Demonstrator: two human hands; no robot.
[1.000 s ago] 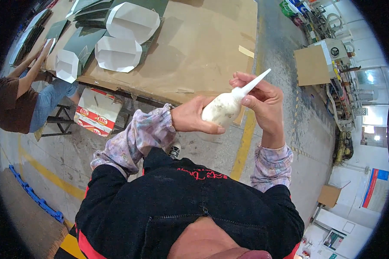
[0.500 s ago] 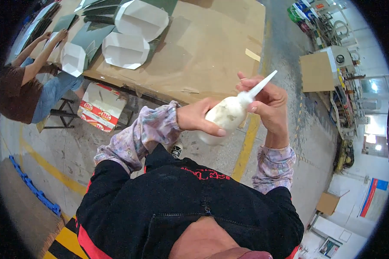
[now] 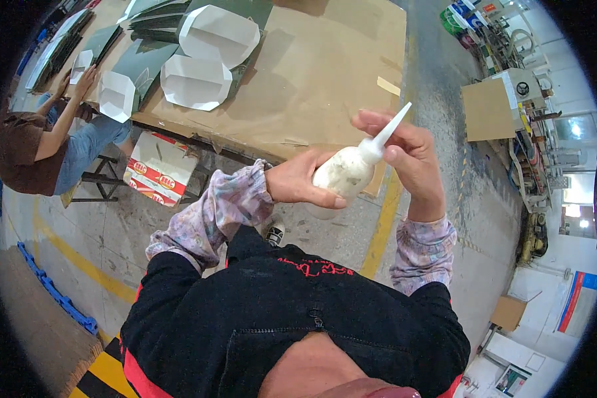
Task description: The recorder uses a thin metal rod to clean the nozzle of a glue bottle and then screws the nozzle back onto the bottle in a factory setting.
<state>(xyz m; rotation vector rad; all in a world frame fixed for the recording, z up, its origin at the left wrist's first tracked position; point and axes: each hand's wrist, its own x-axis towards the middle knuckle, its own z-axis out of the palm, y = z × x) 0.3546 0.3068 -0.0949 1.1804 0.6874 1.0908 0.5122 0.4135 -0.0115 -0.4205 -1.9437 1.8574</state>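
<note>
A white squeeze bottle [image 3: 343, 174] with a long pointed nozzle [image 3: 392, 125] is tilted in front of my chest, its tip aimed up and to the right. Smudges mark its side. My left hand [image 3: 305, 180] wraps the body of the bottle, thumb across the front. Around the nozzle curves my right hand [image 3: 411, 156], its thumb and fingers apart. The thumb tip is just right of the bottle's collar, and the fingers pass behind the nozzle. Whether those fingers touch it I cannot tell.
Beyond my hands stands a cardboard-covered table [image 3: 325, 73] bearing white octagonal pieces [image 3: 195, 83] and stacks of dark green sheets [image 3: 156, 26]. At the left a seated person [image 3: 40, 149] handles a piece. A red-and-white carton [image 3: 159, 167] sits below the table edge; machinery [image 3: 527, 99] lines the right.
The bottle has shifted slightly left and its nozzle tip with it. My right thumb, earlier against the collar, now stands a little away. The seated person's hands have moved slightly.
</note>
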